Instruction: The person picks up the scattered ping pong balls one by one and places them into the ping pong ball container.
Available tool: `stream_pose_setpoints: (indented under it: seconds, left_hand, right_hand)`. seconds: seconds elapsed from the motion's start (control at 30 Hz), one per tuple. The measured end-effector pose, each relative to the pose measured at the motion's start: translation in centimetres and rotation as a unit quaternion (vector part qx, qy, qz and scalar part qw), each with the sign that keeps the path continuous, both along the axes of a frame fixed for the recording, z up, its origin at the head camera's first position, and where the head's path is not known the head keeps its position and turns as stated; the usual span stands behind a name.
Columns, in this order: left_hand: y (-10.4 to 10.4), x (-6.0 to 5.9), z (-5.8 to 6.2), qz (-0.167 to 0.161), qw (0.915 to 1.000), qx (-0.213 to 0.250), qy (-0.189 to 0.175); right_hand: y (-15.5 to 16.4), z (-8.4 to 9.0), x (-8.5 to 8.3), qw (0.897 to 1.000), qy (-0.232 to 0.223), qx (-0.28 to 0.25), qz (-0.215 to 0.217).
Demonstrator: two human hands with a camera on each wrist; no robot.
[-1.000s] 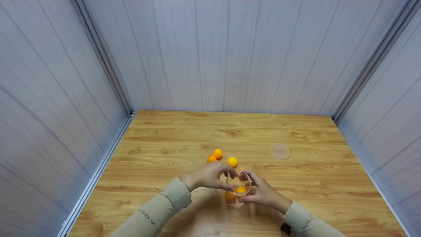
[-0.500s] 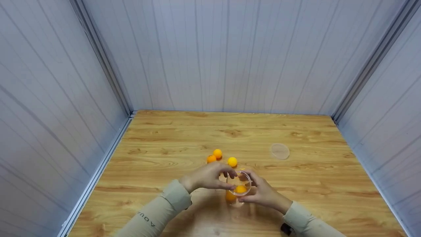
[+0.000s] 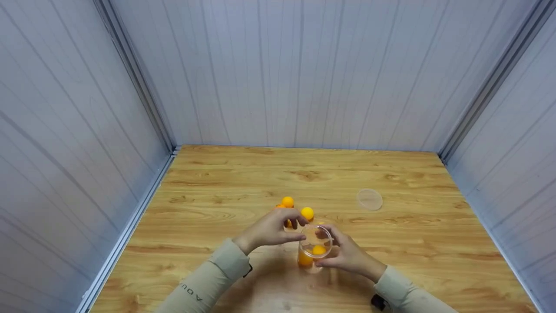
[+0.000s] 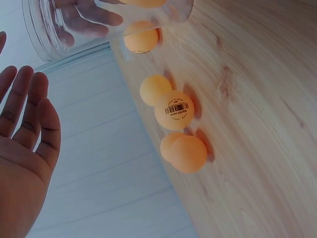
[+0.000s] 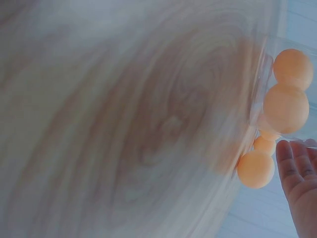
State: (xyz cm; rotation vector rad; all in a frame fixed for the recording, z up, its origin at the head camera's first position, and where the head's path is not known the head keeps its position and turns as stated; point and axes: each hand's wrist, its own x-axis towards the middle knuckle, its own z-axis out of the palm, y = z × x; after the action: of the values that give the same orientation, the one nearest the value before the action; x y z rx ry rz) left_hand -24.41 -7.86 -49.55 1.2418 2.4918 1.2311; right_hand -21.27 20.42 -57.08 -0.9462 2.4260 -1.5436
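Nearest, right hand [image 3: 347, 256] wrapped round clear plastic jar [image 3: 313, 252] holding orange balls, upright on wooden tabletop [image 3: 217, 261]; left hand [image 3: 271, 230] open-fingered beside its rim. Beyond, loose orange ping-pong balls [image 3: 307, 213]; farther right, clear round lid [image 3: 369, 200].

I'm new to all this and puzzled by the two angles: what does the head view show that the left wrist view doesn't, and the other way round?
Only the head view shows the clear round lid lying apart on the wooden table, both sleeves, and the right hand gripping the clear plastic jar. Only the left wrist view shows a barcode label on one orange ball. Both show the open left hand, the jar and loose orange balls.
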Motion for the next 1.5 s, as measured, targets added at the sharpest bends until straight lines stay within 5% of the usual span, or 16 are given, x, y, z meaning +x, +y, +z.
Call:
stream_pose_setpoints:
  seconds: [0.9,1.5]
  left_hand:
    - [-2.0,-1.0,-0.8,0.069,0.9970,-0.001,-0.036]
    - [-3.1,-1.6,-1.9,0.089,0.9957,-0.006,-0.025]
  right_hand:
    - [0.0,-0.4,-0.1,1.000,0.000,-0.008,0.001]
    - [-0.1,-0.1,0.0,1.000,-0.010,-0.003,-0.001]
